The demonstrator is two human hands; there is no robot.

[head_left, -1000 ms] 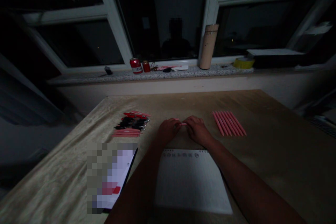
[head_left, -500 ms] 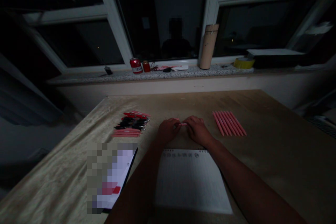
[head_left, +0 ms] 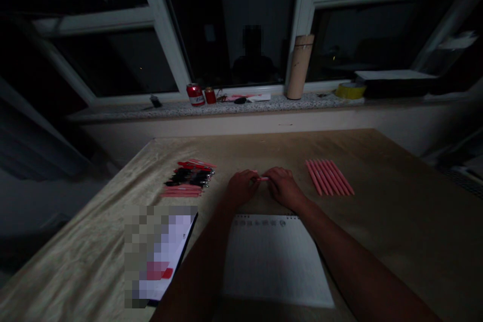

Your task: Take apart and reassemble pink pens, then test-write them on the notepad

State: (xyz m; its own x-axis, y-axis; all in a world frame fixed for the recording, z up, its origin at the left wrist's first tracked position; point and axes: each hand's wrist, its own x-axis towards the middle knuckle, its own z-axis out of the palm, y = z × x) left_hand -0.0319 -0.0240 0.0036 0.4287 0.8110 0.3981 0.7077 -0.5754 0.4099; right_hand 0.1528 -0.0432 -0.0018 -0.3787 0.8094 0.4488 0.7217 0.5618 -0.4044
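Between my two hands, just beyond the spiral notebook (head_left: 277,266), is a pink pen (head_left: 264,178) lying crosswise. My left hand (head_left: 242,187) is closed on its left end, and my right hand (head_left: 283,183) grips the right end; most of the pen is hidden by fingers. Off to the left lies a pile of pen parts (head_left: 190,176), with black pieces in the middle and pink and red ones at both edges. On the right, several pink pens (head_left: 329,177) lie side by side in a slanted row.
A lit tablet (head_left: 177,246), partly blurred out, lies left of my left forearm. The window sill (head_left: 169,109) behind the cloth-covered table (head_left: 396,241) carries a red can (head_left: 195,94), a small red jar (head_left: 210,95), a tall tan cylinder (head_left: 301,68) and yellow tape (head_left: 350,91).
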